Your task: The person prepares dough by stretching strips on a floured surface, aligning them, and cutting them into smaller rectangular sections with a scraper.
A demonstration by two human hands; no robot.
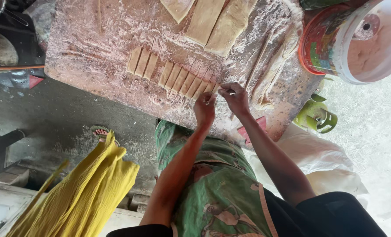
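Observation:
A flour-dusted wooden board (94,66) carries a row of several cut dough strips (184,80), with three more strips (142,62) further left. Long uncut dough slabs (217,22) lie at the board's far side. My left hand (204,107) pinches the near end of the last strip at the row's right end. My right hand (235,97) sits just right of it, fingers closed on a thin blade-like tool (227,91) at that same strip. A long dough roll (272,72) lies to the right.
A white plastic bucket (371,44) with flour stands at the upper right, beside a green gas-cylinder top (316,116). A yellow cloth (83,188) hangs at the lower left. A white sack (322,160) lies on the floor to the right. A sandalled foot (100,131) shows below the board.

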